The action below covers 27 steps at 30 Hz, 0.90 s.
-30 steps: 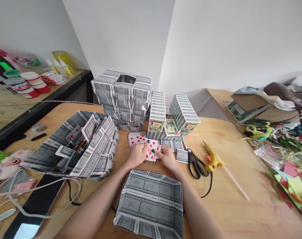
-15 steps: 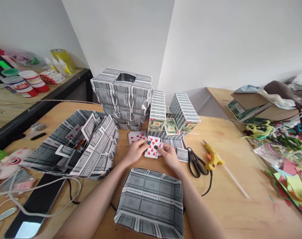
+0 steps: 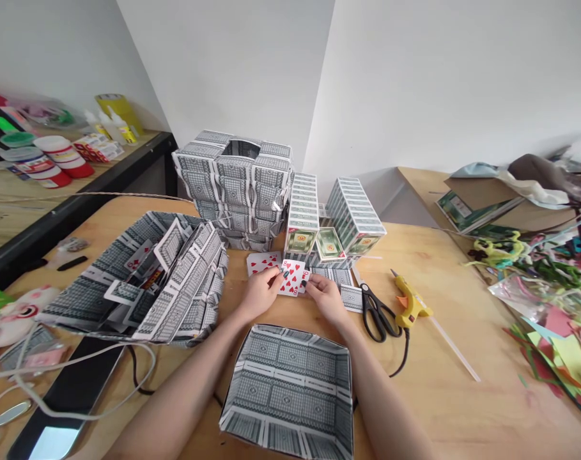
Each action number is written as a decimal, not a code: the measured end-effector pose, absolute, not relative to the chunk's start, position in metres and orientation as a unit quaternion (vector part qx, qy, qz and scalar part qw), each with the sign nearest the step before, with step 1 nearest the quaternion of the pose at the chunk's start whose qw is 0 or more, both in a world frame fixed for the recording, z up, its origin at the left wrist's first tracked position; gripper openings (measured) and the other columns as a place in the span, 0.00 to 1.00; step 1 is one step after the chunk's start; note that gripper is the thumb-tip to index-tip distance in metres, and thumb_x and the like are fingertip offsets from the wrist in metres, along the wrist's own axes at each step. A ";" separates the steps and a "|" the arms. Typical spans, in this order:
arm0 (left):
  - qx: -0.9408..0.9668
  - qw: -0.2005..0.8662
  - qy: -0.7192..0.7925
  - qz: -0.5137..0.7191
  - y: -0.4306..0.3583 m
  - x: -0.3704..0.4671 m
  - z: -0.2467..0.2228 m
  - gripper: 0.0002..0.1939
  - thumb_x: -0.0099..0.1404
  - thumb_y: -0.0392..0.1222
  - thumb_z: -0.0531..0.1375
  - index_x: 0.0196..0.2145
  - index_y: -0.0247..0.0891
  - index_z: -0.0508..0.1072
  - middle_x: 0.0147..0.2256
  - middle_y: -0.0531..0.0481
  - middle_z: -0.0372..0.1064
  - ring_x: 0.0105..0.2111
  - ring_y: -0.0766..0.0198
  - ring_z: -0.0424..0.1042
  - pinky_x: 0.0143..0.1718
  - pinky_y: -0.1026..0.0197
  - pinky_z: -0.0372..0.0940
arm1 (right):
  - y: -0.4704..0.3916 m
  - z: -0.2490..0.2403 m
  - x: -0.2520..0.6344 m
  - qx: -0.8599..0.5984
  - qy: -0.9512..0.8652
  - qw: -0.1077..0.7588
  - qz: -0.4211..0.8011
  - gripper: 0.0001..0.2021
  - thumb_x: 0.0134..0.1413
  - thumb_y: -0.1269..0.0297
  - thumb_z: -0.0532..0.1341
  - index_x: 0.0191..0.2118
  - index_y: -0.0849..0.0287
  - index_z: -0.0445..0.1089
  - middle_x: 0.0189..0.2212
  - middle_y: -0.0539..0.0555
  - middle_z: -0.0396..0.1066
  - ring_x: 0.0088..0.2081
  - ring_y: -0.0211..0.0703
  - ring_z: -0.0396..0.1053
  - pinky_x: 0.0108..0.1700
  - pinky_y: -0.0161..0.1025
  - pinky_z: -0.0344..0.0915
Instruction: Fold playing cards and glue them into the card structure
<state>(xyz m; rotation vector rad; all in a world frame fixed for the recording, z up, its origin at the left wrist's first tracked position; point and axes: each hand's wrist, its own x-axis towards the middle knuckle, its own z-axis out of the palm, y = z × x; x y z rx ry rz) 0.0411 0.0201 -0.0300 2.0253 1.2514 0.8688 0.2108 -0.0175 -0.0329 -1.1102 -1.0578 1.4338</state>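
My left hand pinches an eight of hearts playing card at its left edge. My right hand grips the right edge of a second playing card, marked with a red nine, which lies partly behind the eight. Another red-heart card lies face up on the table beyond my left fingers. Face-down cards rest just right of my right hand. Between my forearms sits an open tray made of folded cards.
A card-built box with a top opening stands behind, beside stacked card packs. At left, a card-made basket holds loose cards. Black scissors and a yellow glue gun lie right. A phone and white cable lie front left.
The eight of hearts has shifted slightly up and left with my left hand. My right fingers have slid from its face to the right edge of the nine, which shows more.
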 end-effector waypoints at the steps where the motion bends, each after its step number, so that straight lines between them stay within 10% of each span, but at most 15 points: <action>1: 0.765 0.295 0.473 0.323 0.020 0.041 -0.030 0.13 0.61 0.43 0.49 0.22 0.35 0.64 0.18 0.56 0.56 0.19 0.72 0.54 0.22 0.68 0.48 | -0.018 -0.033 0.211 -0.461 -0.438 0.498 0.590 0.14 0.44 0.56 0.61 0.35 0.59 0.71 0.32 0.54 0.74 0.35 0.48 0.71 0.36 0.43 0.69; 27: 0.832 0.242 0.405 0.292 0.009 0.044 -0.016 0.20 0.63 0.44 0.47 0.16 0.35 0.61 0.15 0.56 0.54 0.18 0.72 0.53 0.22 0.66 0.47 | -0.020 -0.043 0.204 -0.574 -0.488 0.485 0.443 0.14 0.47 0.53 0.56 0.23 0.59 0.67 0.21 0.51 0.69 0.25 0.42 0.67 0.25 0.35 0.65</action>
